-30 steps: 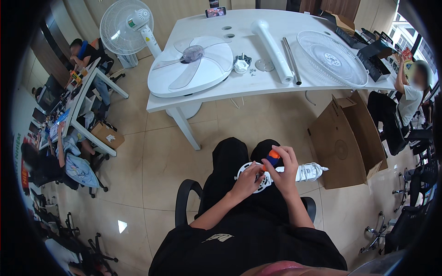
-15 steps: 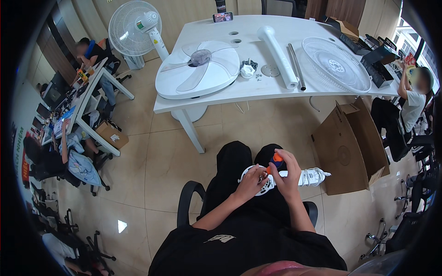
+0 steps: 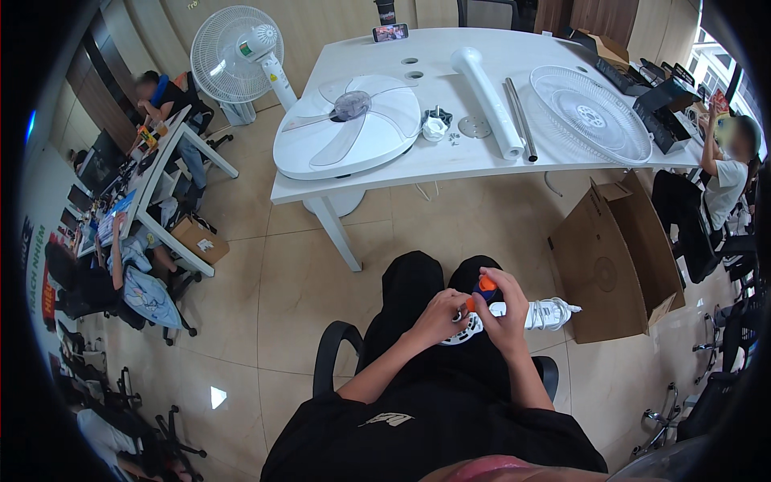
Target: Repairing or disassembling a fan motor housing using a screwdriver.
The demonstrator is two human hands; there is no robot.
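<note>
A white fan part [image 3: 456,337] with a slotted round end rests across my lap, with a white cord [image 3: 552,313] coiled around its right section. My right hand [image 3: 504,320] is closed on an orange-and-blue screwdriver [image 3: 486,285] held over the part. My left hand [image 3: 438,313] has its fingers curled at the round end, beside the screwdriver's lower orange portion; the fingertips are partly hidden.
A white table [image 3: 361,56] holds a bladed fan piece [image 3: 321,149], tube [image 3: 487,104], metal rod [image 3: 520,112], grille [image 3: 574,92] and knob [image 3: 436,126]. An open carton [image 3: 590,273] stands right. An assembled fan [image 3: 229,56] stands behind. Co-workers [image 3: 719,177] sit on both sides.
The surroundings and my hands have shifted slightly down and right in the picture. My left hand covers a little more of the round end. Both hands keep their grip.
</note>
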